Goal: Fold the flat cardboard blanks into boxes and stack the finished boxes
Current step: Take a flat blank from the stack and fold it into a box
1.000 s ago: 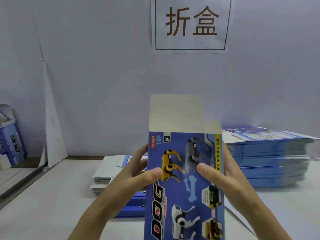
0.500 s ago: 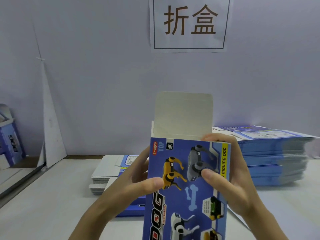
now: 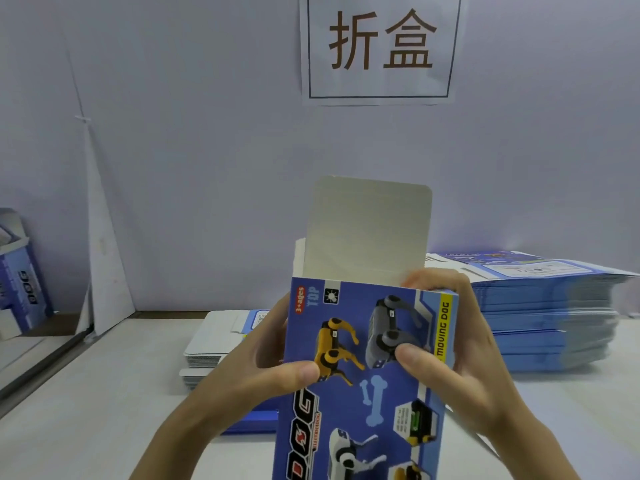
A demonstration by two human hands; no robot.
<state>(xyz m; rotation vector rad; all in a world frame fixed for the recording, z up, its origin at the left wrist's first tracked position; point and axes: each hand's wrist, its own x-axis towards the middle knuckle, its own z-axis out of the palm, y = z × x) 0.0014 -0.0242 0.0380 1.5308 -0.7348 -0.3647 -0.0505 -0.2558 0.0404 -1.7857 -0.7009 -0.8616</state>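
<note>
The pale worktop point(image 3: 86, 410) filled the lower frame. On it, at the right, sat the biggest item, a tall stack of flat blue blanks point(image 3: 547, 323), so most of the folding was judged to be still ahead. A lower pile of blanks point(image 3: 211, 341), white side up, lay in the centre behind the hands.

The toy-dog box point(image 3: 367, 382) stood upright in the lower centre, held above the worktop and already opened into a tube with its printed front towards the camera. Its upper end was unclosed. The tall tuck flap point(image 3: 367, 230) rose straight up from the back panel, and a narrow side flap point(image 3: 298, 258) stood at the left corner. Only pale inner card showed in the opening, and whether anything lay inside could not be told. The bottom end was out of frame, so whether it was closed could not be told either.

At the far left edge stood another blue printed box point(image 3: 20, 289), apparently already folded. Its contents could not be seen.

The right hand point(image 3: 460, 351) gripped the box's upper right corner, with the thumb on the front panel and the fingers curled over the top edge. It was probably pressing the right side flap inward. The left hand point(image 3: 249, 375) held the left edge, thumb on the front and fingers behind. The left flap, the tuck flap and the stacking remained to be done.
</note>
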